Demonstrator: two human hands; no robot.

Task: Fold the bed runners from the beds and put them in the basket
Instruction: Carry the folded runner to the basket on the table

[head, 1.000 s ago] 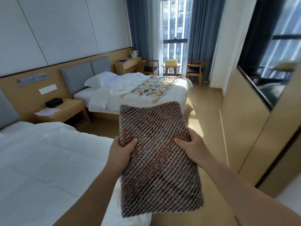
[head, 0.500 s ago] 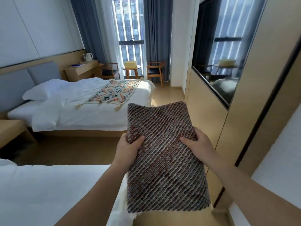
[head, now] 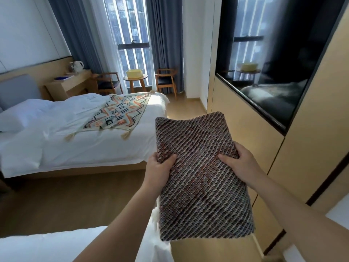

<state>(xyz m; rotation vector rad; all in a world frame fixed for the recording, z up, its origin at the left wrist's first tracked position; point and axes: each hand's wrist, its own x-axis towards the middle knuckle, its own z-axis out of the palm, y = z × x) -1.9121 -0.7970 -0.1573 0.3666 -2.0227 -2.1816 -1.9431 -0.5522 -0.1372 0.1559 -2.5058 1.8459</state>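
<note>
Item 1: folded bed runner (head: 198,195), brown woven cloth, a flat oblong pad held level in the air between both hands. Its far end reaches past the fingers; its near end hangs back toward the person, below the wrists.

Item 2: left hand (head: 158,171), gripping the pad's left edge near mid-length, thumb curled over the top face, fingers hidden beneath.

Item 3: right hand (head: 243,165), gripping the right edge opposite, thumb lying across the top face, fingers wrapped under and out of sight.

Item 4: patterned bed runner (head: 120,112), tasselled, spread slantwise over the far bed (head: 85,146), beyond and left of the left hand, well apart from it.

Item 5: yellow basket (head: 133,74), on a round table (head: 143,78) by the window, far beyond both hands.

Item 6: near bed (head: 37,246), white, under the left forearm.
</note>
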